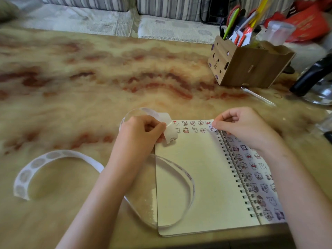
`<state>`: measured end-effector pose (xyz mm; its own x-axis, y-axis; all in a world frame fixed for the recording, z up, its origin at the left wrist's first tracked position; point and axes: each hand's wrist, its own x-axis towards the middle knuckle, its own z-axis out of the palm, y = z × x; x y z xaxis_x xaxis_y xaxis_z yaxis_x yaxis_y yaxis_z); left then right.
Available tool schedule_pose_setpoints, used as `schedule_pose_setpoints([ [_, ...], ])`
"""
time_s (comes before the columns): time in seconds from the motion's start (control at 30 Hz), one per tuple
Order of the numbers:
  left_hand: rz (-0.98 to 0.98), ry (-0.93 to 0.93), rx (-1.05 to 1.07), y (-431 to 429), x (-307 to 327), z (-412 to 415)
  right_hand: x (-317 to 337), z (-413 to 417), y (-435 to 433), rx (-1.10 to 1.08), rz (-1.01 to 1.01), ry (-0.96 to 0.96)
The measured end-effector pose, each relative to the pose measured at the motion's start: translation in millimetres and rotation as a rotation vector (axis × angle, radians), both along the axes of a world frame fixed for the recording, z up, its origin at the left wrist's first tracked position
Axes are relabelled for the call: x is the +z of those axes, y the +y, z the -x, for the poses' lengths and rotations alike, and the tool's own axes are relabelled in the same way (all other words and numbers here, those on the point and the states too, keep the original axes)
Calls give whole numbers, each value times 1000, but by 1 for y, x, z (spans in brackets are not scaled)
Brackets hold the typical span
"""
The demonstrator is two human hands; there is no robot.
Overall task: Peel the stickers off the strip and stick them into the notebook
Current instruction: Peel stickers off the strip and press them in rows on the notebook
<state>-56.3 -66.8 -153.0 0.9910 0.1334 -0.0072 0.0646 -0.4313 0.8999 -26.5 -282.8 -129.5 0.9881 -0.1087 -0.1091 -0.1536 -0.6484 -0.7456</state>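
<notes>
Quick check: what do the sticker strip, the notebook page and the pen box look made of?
Sticker strip: likely glossy release paper, partly translucent; it curls in springy loops. Notebook page: matte cream paper, wire spiral binding. Pen box: seemingly thin wood or fibreboard, matte, with cut-out holes.

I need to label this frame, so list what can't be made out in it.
Head view:
Sticker: partly covered by the right hand; stuck down or not, unclear.
Strip: a stretch hidden behind the left hand and forearm.
Notebook, right page: partly under the right forearm.
Pen holder contents: blurred.
Black-handled object: cut off by right edge.
</notes>
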Motion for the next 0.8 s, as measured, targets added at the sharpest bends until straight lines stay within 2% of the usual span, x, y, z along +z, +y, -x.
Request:
schedule_pose_setpoints([
  [0.8, -9, 9, -4, 0, 0, 0, 0, 1, 4, 33, 183, -84],
])
